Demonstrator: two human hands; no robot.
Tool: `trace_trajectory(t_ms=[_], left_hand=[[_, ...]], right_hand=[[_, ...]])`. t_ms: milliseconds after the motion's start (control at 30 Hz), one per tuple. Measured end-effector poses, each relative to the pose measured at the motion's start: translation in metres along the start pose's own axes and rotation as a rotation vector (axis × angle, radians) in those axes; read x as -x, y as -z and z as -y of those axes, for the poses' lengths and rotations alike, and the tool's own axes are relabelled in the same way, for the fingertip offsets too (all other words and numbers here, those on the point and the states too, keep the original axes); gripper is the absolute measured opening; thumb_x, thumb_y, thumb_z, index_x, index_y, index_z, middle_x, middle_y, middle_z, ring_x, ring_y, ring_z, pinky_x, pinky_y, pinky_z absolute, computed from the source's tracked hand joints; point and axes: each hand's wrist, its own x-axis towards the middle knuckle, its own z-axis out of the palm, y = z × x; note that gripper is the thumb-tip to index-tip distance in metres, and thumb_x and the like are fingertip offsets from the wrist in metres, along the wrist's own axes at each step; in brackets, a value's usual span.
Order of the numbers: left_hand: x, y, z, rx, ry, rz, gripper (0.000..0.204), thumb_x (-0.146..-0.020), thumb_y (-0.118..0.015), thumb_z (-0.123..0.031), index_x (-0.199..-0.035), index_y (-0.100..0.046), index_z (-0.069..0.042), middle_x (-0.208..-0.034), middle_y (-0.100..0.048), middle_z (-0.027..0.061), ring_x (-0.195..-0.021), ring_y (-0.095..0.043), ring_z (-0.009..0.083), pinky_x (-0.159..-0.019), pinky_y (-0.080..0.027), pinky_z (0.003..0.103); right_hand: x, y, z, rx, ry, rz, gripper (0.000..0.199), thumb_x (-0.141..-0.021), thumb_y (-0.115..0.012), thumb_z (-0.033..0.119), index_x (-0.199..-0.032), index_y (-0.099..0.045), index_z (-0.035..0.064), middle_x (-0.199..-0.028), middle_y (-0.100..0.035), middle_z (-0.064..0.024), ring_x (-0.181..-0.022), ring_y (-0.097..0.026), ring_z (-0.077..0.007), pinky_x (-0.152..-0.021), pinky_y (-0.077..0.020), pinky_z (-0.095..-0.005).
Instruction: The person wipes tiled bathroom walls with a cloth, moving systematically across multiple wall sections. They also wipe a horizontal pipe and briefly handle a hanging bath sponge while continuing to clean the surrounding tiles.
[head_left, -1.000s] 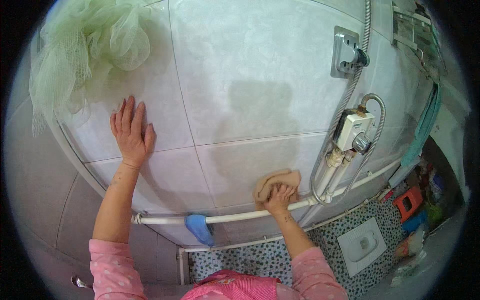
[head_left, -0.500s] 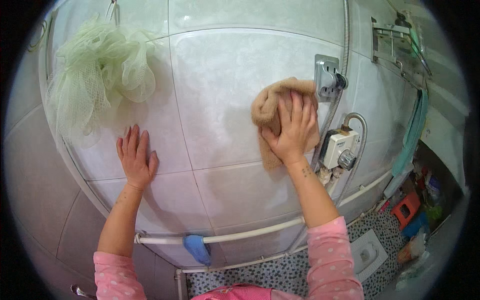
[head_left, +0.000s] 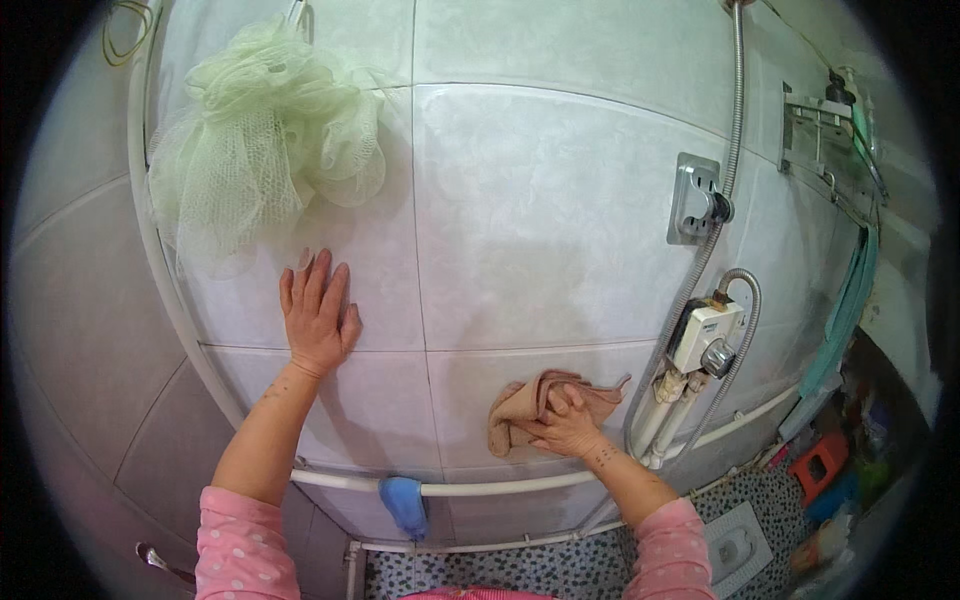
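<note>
A folded brown cloth (head_left: 520, 405) lies pressed against the white tiled wall (head_left: 520, 220), low down and right of the middle. My right hand (head_left: 568, 425) grips it, fingers curled into its folds. On the left, my left hand (head_left: 318, 318) rests flat on the tiles with its fingers stretched out and nothing in it. Just above that hand hangs a pale green mesh bath sponge (head_left: 270, 140) on a hook. Below the cloth, a white pipe (head_left: 520, 486) runs along the wall.
A blue cloth (head_left: 404, 505) hangs over the pipe. To the right are a metal-plated socket (head_left: 692, 200), a metal shower hose (head_left: 738, 100) and a white water heater control (head_left: 706, 338). Lower right, a squat toilet (head_left: 738, 545) is set in the pebbled floor, near a red stool (head_left: 818, 468).
My right hand has carried the brown cloth down the wall, from beside the socket to just above the pipe. My left hand stays flat under the sponge. The whole view has shifted slightly.
</note>
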Motion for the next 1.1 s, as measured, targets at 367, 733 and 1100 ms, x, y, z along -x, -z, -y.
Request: trace_trajectory(t_ms=[367, 733, 1100], left_hand=[[0.001, 0.006, 0.004, 0.005, -0.01, 0.01, 0.054, -0.078, -0.055, -0.02, -0.13, -0.052, -0.008, -0.143, -0.042, 0.0161, -0.133, -0.037, 0.0362, -0.11, -0.02, 0.054], [0.003, 0.004, 0.002, -0.001, 0.006, -0.012, 0.051, -0.08, -0.053, -0.022, -0.129, -0.054, -0.009, -0.142, -0.043, 0.0141, -0.133, -0.037, 0.0341, -0.111, -0.02, 0.052], [-0.001, -0.001, 0.0, 0.012, 0.004, -0.002, 0.054, -0.077, -0.056, -0.022, -0.13, -0.053, -0.01, -0.144, -0.042, 0.0129, -0.134, -0.036, 0.0336, -0.111, -0.02, 0.052]], right_hand=[[-0.178, 0.137, -0.133, 0.033, -0.124, -0.352, 0.064, -0.067, -0.068, 0.045, -0.127, -0.06, 0.0238, -0.143, -0.042, -0.0092, -0.137, -0.029, -0.0346, -0.109, -0.0174, -0.0563], [-0.244, 0.146, -0.102, 0.13, -0.463, -0.553, 0.072, -0.075, -0.064, 0.046, -0.14, -0.046, 0.0182, -0.146, -0.036, -0.0146, -0.137, -0.024, -0.041, -0.111, -0.0149, -0.0562], [-0.167, 0.087, -0.052, -0.238, 0.493, -0.096, 0.067, -0.064, -0.074, 0.039, -0.125, -0.057, 0.0206, -0.14, -0.045, -0.0041, -0.139, -0.03, -0.0266, -0.112, -0.0232, -0.0523]])
